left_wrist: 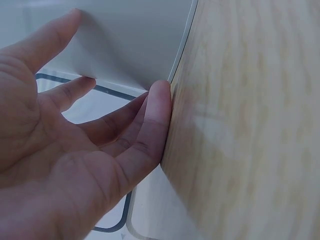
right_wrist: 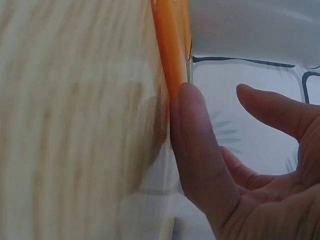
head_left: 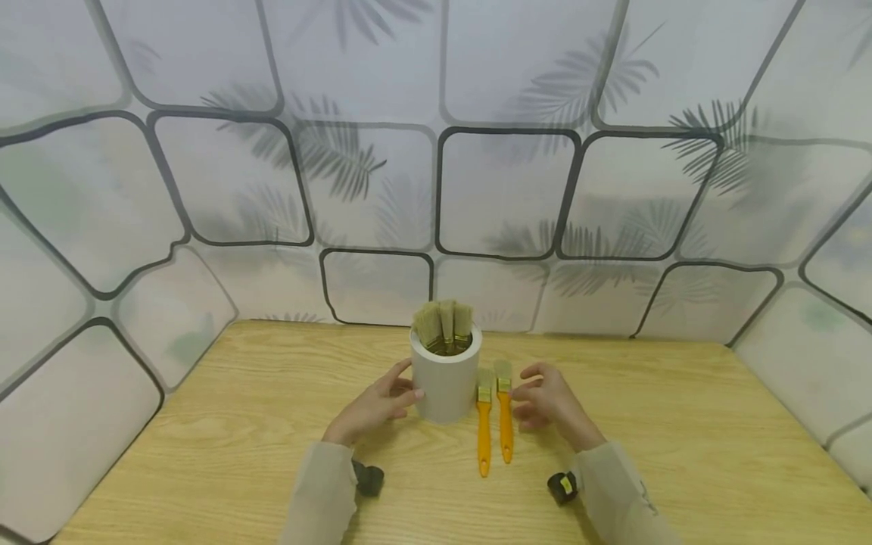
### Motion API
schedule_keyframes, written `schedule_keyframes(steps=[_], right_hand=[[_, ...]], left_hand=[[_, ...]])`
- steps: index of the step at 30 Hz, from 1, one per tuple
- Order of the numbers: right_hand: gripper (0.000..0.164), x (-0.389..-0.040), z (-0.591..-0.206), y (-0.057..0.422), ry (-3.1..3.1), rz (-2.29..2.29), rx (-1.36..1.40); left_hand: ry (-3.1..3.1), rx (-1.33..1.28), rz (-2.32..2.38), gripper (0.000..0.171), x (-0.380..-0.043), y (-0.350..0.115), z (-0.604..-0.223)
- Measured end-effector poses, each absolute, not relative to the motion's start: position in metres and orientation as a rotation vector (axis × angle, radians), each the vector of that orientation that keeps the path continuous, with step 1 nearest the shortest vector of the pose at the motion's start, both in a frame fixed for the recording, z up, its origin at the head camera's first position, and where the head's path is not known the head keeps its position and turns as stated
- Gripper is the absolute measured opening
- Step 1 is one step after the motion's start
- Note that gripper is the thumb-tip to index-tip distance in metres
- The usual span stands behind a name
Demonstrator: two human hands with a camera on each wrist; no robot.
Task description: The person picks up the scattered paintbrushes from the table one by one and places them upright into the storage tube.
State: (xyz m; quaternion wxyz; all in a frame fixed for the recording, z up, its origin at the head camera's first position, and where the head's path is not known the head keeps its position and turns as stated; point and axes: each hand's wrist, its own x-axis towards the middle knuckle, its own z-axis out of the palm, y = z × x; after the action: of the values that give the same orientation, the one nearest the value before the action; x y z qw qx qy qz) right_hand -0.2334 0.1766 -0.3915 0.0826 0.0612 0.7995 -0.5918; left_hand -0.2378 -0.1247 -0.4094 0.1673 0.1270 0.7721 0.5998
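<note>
A white cylindrical holder (head_left: pixel 445 393) stands upright on the table with several bristle brushes (head_left: pixel 443 322) in it, bristles up. My left hand (head_left: pixel 373 407) is at its left side, thumb and fingertips against or right beside the wall; the left wrist view shows the fingers (left_wrist: pixel 159 105) loosely bent near its base. Two paintbrushes with orange handles lie to the right of the holder, one paintbrush (head_left: pixel 484 431) closer to it and the other paintbrush (head_left: pixel 506 424) beside my right hand (head_left: pixel 548 401). That hand's fingers are spread and relaxed, one fingertip (right_wrist: pixel 189 92) right at the orange handle.
The light wood table (head_left: pixel 238 454) reaches back to a patterned curtain or wall covering (head_left: pixel 504 189) with dark outlines and leaf prints. It also rises along the left and right sides. Dark wrist devices (head_left: pixel 562 488) sit under both cuffs.
</note>
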Motion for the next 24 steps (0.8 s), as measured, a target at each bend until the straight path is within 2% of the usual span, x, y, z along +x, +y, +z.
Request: schedule_keyframes(steps=[14,24], right_hand=[[0.057,-0.234,-0.399,0.159,2.575,-1.482,0.1],[0.074,-0.231,-0.395,0.156,2.696,-1.258,0.044]], left_hand=[[2.181,0.344,1.718,0.079,-0.238,-0.125,-0.408],[2.176,0.341,1.728,0.08,-0.238,-0.124,-0.41]])
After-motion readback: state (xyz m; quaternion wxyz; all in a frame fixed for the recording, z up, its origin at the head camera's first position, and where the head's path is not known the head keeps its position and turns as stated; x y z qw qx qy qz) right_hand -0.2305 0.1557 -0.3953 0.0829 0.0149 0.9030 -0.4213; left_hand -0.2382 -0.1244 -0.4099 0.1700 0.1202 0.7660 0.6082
